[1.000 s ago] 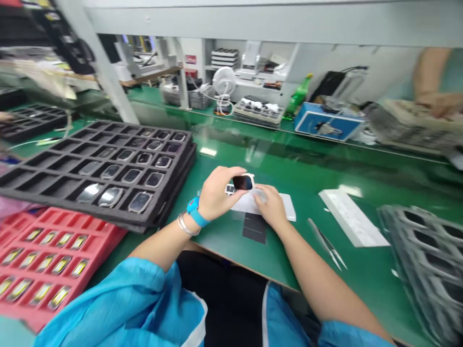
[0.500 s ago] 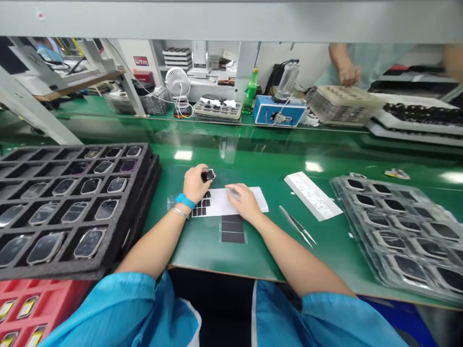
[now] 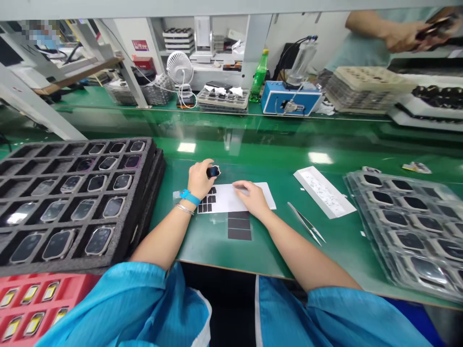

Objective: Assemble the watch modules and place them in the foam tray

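The left hand (image 3: 198,180) pinches a small black watch (image 3: 213,171) between its fingertips, long axis running 9 to 3, at 12 o'clock from the white sheet (image 3: 226,198); the right hand (image 3: 252,198) lies spread on the sheet, with open table (image 3: 217,253) at 6 o'clock and the foam tray (image 3: 142,193) close at 9 o'clock

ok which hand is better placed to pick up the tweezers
Right, most likely: the right hand looks empty, rests on the white sheet and lies nearer the tweezers, while the left hand is holding a small dark-faced watch-like device.
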The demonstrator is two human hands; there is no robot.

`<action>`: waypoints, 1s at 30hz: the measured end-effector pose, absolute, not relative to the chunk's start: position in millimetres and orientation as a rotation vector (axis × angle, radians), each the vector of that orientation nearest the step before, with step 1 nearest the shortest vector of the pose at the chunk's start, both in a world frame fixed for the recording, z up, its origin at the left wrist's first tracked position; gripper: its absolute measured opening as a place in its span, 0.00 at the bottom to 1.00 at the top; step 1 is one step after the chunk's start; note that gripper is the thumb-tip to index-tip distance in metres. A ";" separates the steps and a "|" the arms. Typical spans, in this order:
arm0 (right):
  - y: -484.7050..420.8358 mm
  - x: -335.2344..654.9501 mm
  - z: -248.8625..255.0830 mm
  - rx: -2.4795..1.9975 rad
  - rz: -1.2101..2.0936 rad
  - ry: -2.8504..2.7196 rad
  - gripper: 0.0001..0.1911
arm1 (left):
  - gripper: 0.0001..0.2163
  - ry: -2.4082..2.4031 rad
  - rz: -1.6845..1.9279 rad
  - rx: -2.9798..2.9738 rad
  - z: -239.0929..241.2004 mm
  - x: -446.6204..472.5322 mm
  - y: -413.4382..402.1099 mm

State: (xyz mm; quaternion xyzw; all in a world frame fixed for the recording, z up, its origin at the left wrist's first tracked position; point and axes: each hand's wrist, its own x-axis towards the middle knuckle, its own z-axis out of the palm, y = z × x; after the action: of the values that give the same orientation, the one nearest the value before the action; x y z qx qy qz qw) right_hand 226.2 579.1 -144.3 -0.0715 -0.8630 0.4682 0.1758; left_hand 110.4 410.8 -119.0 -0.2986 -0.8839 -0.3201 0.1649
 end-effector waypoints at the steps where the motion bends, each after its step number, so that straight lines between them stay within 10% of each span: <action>1: 579.4 225.9 -145.1 -0.212 1.343 -2.434 0.10 | 0.23 -2.514 -0.910 -0.857 -118.2 111.4 410.7; 30: 584.8 239.3 -136.2 -0.343 1.546 -2.342 0.06 | 0.35 -2.689 -1.114 -0.758 -126.9 116.7 410.2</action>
State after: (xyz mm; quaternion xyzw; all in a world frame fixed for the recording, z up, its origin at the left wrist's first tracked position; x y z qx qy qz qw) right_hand 239.3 584.8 -136.2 -0.1198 -0.8182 0.5400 0.1568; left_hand 116.7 410.2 -126.9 -0.2516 -0.8921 -0.3694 0.0668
